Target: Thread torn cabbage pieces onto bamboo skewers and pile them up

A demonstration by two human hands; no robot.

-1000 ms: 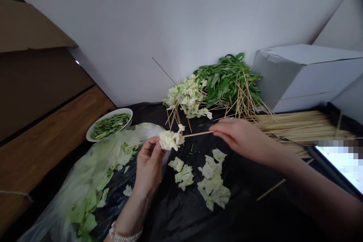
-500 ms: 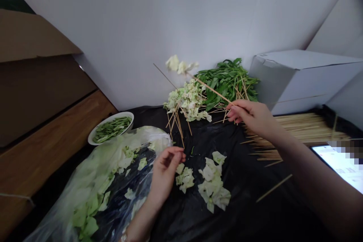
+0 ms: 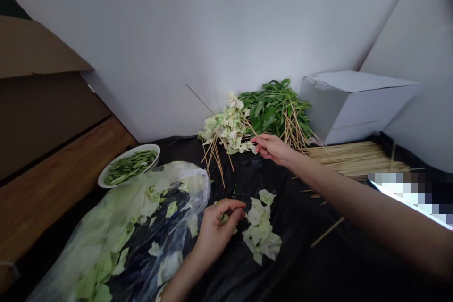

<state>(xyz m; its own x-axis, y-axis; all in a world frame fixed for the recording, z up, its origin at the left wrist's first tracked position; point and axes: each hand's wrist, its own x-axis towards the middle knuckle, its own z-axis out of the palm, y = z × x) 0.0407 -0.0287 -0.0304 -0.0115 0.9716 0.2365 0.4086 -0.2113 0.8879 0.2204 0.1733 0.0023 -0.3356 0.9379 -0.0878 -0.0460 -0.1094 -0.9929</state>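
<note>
My right hand (image 3: 271, 148) is closed on the lower end of a wooden skewer (image 3: 252, 127), whose cabbage pieces lie against the heap of skewered cabbage (image 3: 226, 125) by the wall. Leafy green skewers (image 3: 269, 106) rest just right of that heap. Nearer to me, my left hand (image 3: 221, 224) hovers over a small group of cabbage pieces, mostly hidden beneath it. Its thumb and forefinger are curled close together, and whether they pinch anything is too small to tell. A larger group of loose cabbage pieces (image 3: 260, 231) lies right beside it on the black sheet (image 3: 290, 273).
A clear plastic bag (image 3: 106, 226) with cabbage spreads at the left, below a white bowl (image 3: 156, 160) of green pieces. Bare skewers (image 3: 357, 158) lie at the right, before a white box (image 3: 368, 104). A lit screen (image 3: 410, 203) and a cardboard box (image 3: 38, 47) flank the scene.
My right hand has moved forward and left, lowering the loaded skewer from the air onto the cabbage heap. My left hand has shifted right and nearer, over the small cabbage group.
</note>
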